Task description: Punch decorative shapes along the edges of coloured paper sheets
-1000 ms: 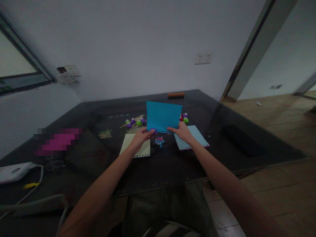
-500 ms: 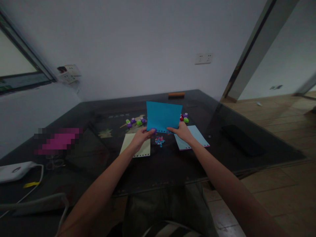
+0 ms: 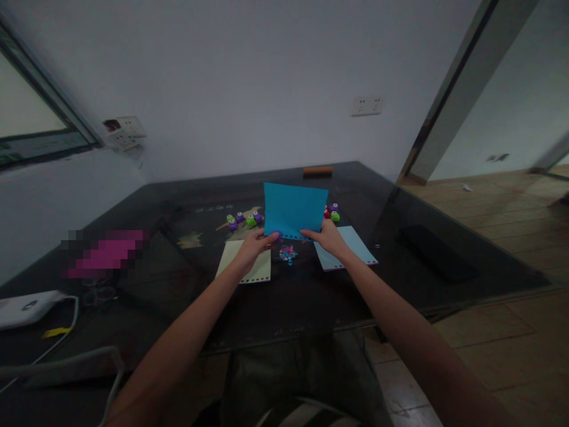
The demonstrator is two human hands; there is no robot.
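A bright blue sheet of paper [image 3: 296,207] stands raised above the dark table, with a row of small holes along its lower edge. My left hand [image 3: 253,248] is closed at its lower left corner, and a small purple piece [image 3: 276,236] shows by the thumb. My right hand [image 3: 326,236] pinches the lower right side, thumb in front. Beneath the sheet lies a small heap of blue and pink bits [image 3: 288,254]. A cream sheet [image 3: 258,270] with holes along its near edge lies under my left hand, and a light blue sheet [image 3: 355,246] under my right.
Several small purple and green round pieces with eyes [image 3: 250,221] stand behind left; red, purple and green ones [image 3: 335,216] behind right. A black flat object [image 3: 438,252] lies at right, a brown cylinder [image 3: 317,171] at the back. At left are a white device [image 3: 29,309] and cable.
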